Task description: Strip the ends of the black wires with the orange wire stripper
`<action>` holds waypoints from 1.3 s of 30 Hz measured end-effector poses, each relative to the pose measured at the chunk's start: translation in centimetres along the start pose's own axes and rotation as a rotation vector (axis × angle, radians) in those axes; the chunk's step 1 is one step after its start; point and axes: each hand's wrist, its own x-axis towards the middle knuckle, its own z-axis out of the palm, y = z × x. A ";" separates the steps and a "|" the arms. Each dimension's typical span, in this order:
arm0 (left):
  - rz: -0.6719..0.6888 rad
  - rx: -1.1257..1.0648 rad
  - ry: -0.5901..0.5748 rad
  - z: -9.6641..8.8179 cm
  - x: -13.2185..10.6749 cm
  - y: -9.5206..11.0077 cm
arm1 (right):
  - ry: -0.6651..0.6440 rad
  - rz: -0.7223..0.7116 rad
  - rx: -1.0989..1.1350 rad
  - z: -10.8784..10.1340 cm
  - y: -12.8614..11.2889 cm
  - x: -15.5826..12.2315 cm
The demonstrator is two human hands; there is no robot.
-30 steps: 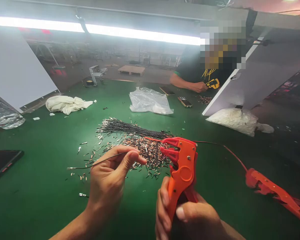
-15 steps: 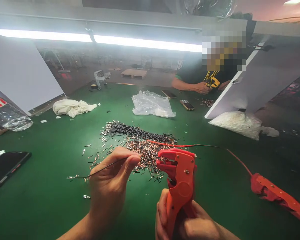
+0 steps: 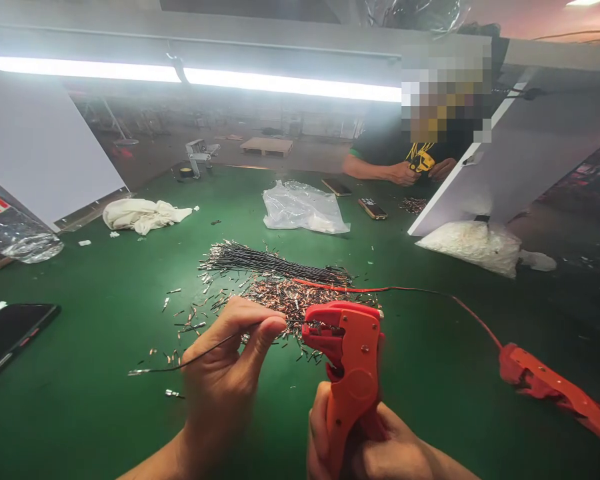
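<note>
Between thumb and fingers, my left hand (image 3: 233, 363) pinches a thin black wire (image 3: 200, 357). A metal terminal sits on the wire's left end; its right end reaches into the jaws of a red-orange wire stripper (image 3: 353, 373). My right hand (image 3: 375, 447) is wrapped round the stripper's handles, holding it upright. Behind the hands lies a heap of cut wire scraps (image 3: 290, 297), black with bare copper. Just beyond is a bundle of black wires (image 3: 275, 263) with terminals at their left ends.
A second red tool (image 3: 555, 387) lies at right, with a red cord (image 3: 420, 290) running to the scraps. A phone (image 3: 15, 337) is at left. Farther back are a plastic bag (image 3: 305, 207), a white cloth (image 3: 143, 215), a filled bag (image 3: 473, 247) and a co-worker's hand (image 3: 403, 173) with a yellow tool.
The stripper has shifted slightly left, closer to my left hand, and the wire's end now sits in its jaws. The co-worker's hands have moved a little around the yellow tool.
</note>
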 end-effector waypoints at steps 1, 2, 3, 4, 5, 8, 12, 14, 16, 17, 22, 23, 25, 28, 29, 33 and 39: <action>0.010 -0.001 0.004 0.0 0.0 0.0 | -0.025 -0.015 0.014 -0.1 0.1 0.1; 0.019 -0.005 0.007 0.1 0.0 0.0 | -0.038 -0.029 0.026 -0.1 0.2 0.2; 0.024 -0.010 0.008 0.1 0.0 0.0 | -0.036 -0.037 0.029 -0.1 0.3 0.2; 0.027 -0.017 0.005 0.1 0.0 0.0 | -0.023 -0.038 0.026 -0.1 0.4 0.3; 0.024 -0.024 -0.005 0.2 0.0 0.0 | -0.012 -0.034 0.017 -0.2 0.5 0.3; 0.003 -0.036 -0.036 0.2 -0.1 -0.1 | -0.028 -0.003 -0.021 -0.4 0.9 0.4; -0.005 -0.022 -0.063 0.3 -0.2 0.0 | -0.043 0.030 -0.066 -0.9 1.6 0.6; 0.002 -0.022 -0.081 0.3 -0.2 0.0 | -0.033 0.024 -0.083 -1.3 1.8 0.5; 0.004 -0.027 -0.102 0.4 -0.2 0.1 | -0.008 0.016 -0.096 -1.7 1.8 0.4; 0.007 -0.027 -0.109 0.4 -0.2 0.1 | 0.004 0.014 -0.103 -1.9 1.7 0.3; 0.023 -0.019 -0.124 0.3 -0.1 0.2 | 0.004 0.012 -0.142 -1.2 0.6 0.2; 0.025 -0.021 -0.126 0.3 0.0 0.2 | -0.001 0.008 -0.151 -0.7 0.2 0.3; 0.033 -0.026 -0.129 0.3 0.0 0.2 | 0.006 -0.010 -0.167 0.1 -0.6 0.3; 0.045 -0.024 -0.133 0.2 -0.1 0.2 | 0.037 -0.079 -0.170 1.1 -1.4 0.2; 0.044 -0.021 -0.136 0.2 -0.1 0.2 | 0.038 -0.089 -0.165 1.2 -1.6 0.2; 0.031 -0.005 -0.154 0.1 -0.3 0.2 | 0.078 -0.067 -0.155 0.9 -1.2 0.2; 0.038 0.000 -0.153 0.1 -0.2 0.1 | 0.091 -0.057 -0.029 0.7 -0.4 0.2</action>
